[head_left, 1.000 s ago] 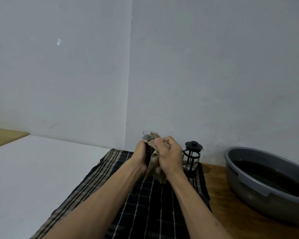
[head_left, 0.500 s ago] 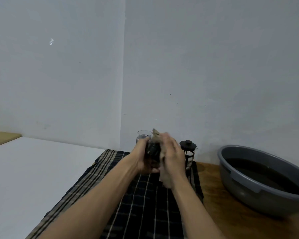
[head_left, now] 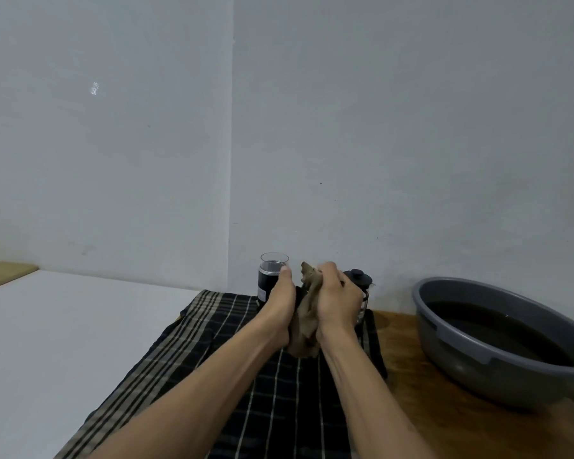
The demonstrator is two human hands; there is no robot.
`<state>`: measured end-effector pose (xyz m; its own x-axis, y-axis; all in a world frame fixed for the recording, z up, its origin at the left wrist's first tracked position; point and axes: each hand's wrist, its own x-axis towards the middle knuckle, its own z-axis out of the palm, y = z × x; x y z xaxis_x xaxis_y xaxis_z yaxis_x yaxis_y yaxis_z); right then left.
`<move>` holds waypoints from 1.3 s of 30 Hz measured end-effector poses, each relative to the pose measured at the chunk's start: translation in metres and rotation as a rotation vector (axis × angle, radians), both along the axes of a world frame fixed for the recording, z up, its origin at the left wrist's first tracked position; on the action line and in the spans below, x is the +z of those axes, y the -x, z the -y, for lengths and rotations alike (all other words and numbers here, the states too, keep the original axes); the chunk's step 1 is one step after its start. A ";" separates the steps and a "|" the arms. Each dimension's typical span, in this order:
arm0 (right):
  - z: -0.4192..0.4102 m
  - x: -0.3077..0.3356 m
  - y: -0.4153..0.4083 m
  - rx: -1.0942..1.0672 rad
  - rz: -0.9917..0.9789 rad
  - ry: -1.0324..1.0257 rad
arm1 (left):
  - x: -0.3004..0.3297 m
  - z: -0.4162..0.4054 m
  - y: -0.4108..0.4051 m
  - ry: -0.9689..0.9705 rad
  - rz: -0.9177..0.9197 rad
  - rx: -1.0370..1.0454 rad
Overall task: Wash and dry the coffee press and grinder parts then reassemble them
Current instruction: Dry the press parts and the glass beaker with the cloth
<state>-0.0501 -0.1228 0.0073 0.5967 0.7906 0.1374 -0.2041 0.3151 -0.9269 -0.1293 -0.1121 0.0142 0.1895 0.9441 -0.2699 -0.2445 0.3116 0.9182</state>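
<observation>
My left hand [head_left: 280, 304] and right hand [head_left: 338, 301] are pressed together over the far end of the plaid cloth [head_left: 246, 376]. The right hand grips a crumpled brown rag [head_left: 304, 329] that hangs down between my wrists. My left hand curls round a small dark part [head_left: 299, 294], almost wholly hidden by the rag. Just behind my left thumb stands the black grinder body with a clear top [head_left: 269, 278]. The black-framed coffee press [head_left: 360, 283], lid on, stands behind my right hand, partly hidden.
A grey basin [head_left: 444, 293] holding dark water sits on the wooden tabletop [head_left: 428, 409] at the right. A white surface [head_left: 63, 326] lies to the left of the plaid cloth. Bare walls meet in a corner right behind the objects.
My hands have kept working the rag round the dark part; the right hand has turned and now bunches the rag at the top, covering the part more than half a second ago.
</observation>
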 end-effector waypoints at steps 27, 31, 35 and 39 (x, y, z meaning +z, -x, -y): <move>0.013 -0.017 0.006 -0.192 0.610 0.145 | -0.031 -0.010 0.008 -0.126 -0.269 0.076; 0.012 -0.009 0.011 -0.194 0.581 0.164 | -0.013 0.007 -0.002 -0.059 0.007 0.023; 0.022 0.000 0.009 -0.113 0.018 0.214 | -0.025 0.003 -0.008 -0.055 0.046 0.157; 0.024 0.003 0.005 0.072 -0.522 0.146 | -0.040 0.009 -0.015 -0.131 0.033 0.164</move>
